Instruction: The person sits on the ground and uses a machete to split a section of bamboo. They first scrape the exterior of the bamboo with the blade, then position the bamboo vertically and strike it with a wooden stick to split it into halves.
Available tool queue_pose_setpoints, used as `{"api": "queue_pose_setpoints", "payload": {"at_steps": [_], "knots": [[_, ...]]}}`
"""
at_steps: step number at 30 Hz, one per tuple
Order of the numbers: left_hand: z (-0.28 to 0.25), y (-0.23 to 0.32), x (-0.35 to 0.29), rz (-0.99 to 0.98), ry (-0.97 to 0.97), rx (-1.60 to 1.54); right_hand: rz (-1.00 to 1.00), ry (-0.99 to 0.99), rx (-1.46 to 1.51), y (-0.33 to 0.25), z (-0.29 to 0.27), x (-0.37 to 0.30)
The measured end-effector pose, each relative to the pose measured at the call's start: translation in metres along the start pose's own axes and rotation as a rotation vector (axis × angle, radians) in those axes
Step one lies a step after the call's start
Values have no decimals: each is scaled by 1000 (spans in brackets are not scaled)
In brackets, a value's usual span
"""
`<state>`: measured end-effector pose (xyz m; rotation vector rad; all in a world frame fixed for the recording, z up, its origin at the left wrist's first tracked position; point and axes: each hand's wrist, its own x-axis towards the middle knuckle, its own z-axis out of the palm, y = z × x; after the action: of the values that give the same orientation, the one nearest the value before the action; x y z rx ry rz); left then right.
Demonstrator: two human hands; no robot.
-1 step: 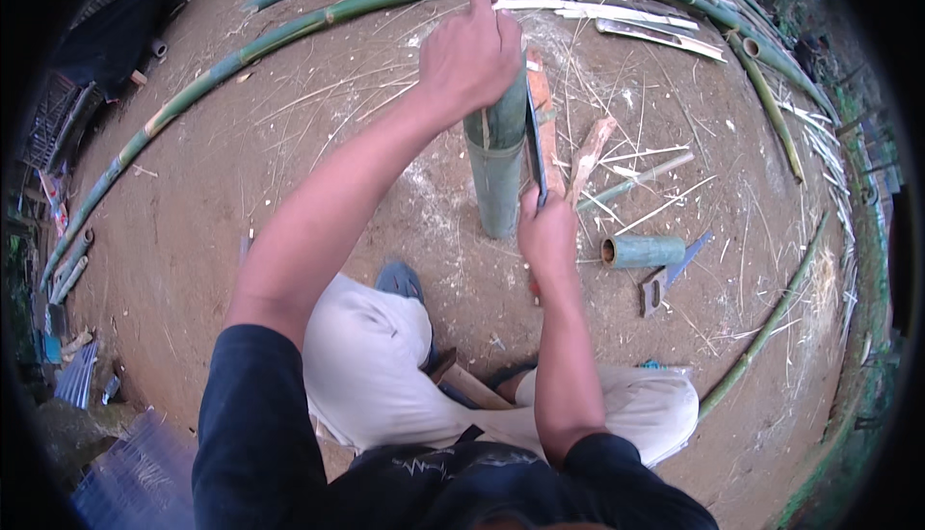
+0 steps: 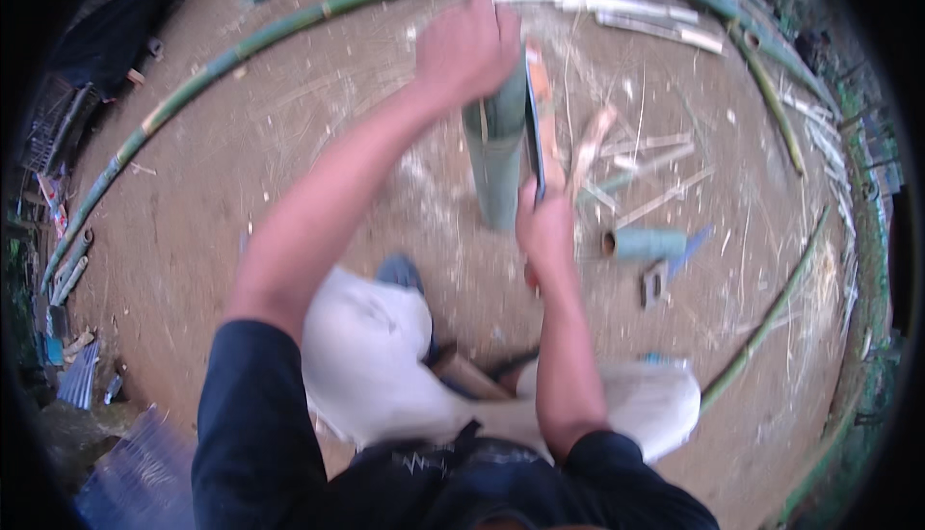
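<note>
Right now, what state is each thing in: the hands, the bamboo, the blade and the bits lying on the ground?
left hand: closed over the top of the upright bamboo piece
right hand: gripping the blade's handle
upright bamboo piece: standing on end on the dirt
blade: upright against the bamboo's side
short bamboo section: lying on its side, open end showing
long bamboo poles: lying whole on the ground
split strips: lying flat

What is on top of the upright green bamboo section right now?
The left hand rests on the upright bamboo section, covering its top end. The blade in the right hand stands along its right side. The cut itself is hidden.
</note>
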<state>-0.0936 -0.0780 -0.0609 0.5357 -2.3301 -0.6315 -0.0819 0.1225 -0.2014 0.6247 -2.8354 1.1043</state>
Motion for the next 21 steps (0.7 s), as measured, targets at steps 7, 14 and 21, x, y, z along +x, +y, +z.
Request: {"api": "queue_pose_setpoints", "payload": {"at_steps": [7,14,21], "knots": [[12,28,2,156,149,83,420,-546,603,2,-64,25],[17,32,5,233,-60,-42,386,-224,667,16,-17,-18],[24,33,5,260,-49,19,222,223,770,31,43,-44]]}}
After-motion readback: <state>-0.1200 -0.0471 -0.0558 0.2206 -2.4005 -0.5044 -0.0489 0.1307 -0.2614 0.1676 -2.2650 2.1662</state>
